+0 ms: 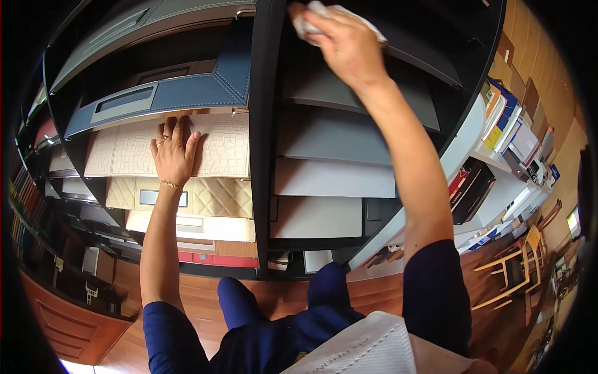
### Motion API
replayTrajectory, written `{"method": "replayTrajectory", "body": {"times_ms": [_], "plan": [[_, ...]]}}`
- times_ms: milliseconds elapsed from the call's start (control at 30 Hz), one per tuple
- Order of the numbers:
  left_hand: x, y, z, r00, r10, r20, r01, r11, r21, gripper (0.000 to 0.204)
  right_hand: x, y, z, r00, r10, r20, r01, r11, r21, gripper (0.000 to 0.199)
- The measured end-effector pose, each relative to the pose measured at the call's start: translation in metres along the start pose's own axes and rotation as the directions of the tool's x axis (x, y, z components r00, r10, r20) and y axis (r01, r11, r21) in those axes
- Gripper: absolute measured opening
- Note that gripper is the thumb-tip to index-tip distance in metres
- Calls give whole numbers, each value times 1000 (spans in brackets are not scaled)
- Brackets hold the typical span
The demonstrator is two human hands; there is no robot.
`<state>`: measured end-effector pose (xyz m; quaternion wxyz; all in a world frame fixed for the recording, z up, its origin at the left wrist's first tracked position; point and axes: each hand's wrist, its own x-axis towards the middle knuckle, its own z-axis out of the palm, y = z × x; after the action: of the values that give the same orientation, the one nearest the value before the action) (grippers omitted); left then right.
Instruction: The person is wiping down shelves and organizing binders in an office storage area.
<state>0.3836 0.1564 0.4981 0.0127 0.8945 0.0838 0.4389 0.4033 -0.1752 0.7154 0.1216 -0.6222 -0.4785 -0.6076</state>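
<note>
My left hand [174,151] lies with its fingers stretched out on a cream crocodile-textured panel [224,146] in the left rack. Its fingertips reach just under a blue stitched leather panel [180,93] that has a silver-framed slot. Higher up on the right, my right hand [349,47] is closed around a crumpled white cloth [361,17]. That hand is inside the black shelving unit [265,124], over its upper shelves. A quilted beige panel [223,198] sits below the cream one.
Grey and white shelves [336,177] fill the right bay. A red panel [233,260] is low on the left. Books and folders [507,121] stand on a white shelf at the right. A wooden chair [520,271] stands on the wood floor [380,293].
</note>
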Motion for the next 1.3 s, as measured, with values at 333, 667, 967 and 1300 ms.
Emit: {"method": "replayTrajectory", "body": {"times_ms": [333, 667, 967, 1300], "plan": [[-3, -11, 9, 1000, -2, 4, 2, 1000, -1, 64, -4, 22, -27, 964, 139, 229, -118, 988, -103, 29], [-3, -1, -2, 999, -32, 0, 32, 999, -5, 67, -46, 167, -125, 542, 750, 379, -628, 661, -411, 61], [-3, -4, -2, 1000, -9, -24, 8, 999, -38, 67, 57, 83, 19, 699, 461, 546, -186, 855, -484, 48], [4, 6, 5, 1000, 13, -13, -14, 997, -82, 65, 29, 204, 68, 753, 20, 657, 164, 962, -217, 52]]}}
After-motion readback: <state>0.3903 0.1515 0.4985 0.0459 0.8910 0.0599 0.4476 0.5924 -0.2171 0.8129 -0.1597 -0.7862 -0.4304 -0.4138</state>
